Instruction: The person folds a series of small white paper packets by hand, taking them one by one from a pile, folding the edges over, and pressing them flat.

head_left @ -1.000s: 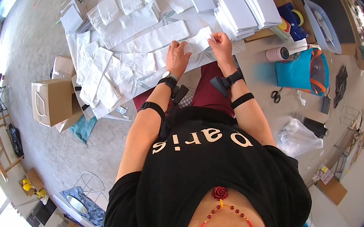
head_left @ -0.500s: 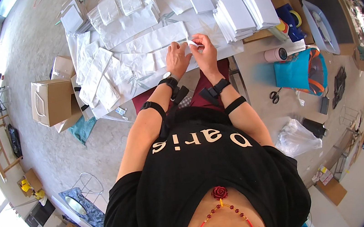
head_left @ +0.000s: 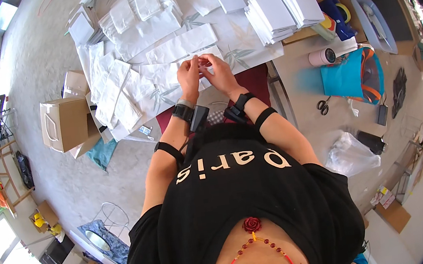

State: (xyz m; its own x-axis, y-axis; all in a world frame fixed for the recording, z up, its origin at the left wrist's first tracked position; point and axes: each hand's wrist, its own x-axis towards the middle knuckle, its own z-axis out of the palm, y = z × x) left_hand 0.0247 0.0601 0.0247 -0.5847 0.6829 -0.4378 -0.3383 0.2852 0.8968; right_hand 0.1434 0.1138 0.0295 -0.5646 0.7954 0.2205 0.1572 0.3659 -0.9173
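Observation:
My left hand [head_left: 189, 77] and my right hand [head_left: 220, 73] meet at the table's near edge, fingers bent and fingertips close together. Both are closed in a pinch. A small pale bit shows between the fingertips, too small to name. Under and behind the fingers lies a flat white plastic bag [head_left: 211, 53], partly covered by them. Just beyond it a longer white plastic bag [head_left: 181, 44] lies flat across the tablecloth. More white bags [head_left: 115, 94] lie loosely overlapped to the left of my left hand.
Stacks of folded white sheets [head_left: 270, 15] stand at the table's right. Layered white bags [head_left: 144, 26] lie at the far side. A cardboard box [head_left: 63, 124] sits left of the table. On the right are a pink cylinder [head_left: 322, 57], a blue bag [head_left: 346, 79] and black scissors [head_left: 323, 106].
Both hands have moved left and slightly nearer to me. The white end pinched by my right hand no longer sticks up clearly. My fingertips are now closer together.

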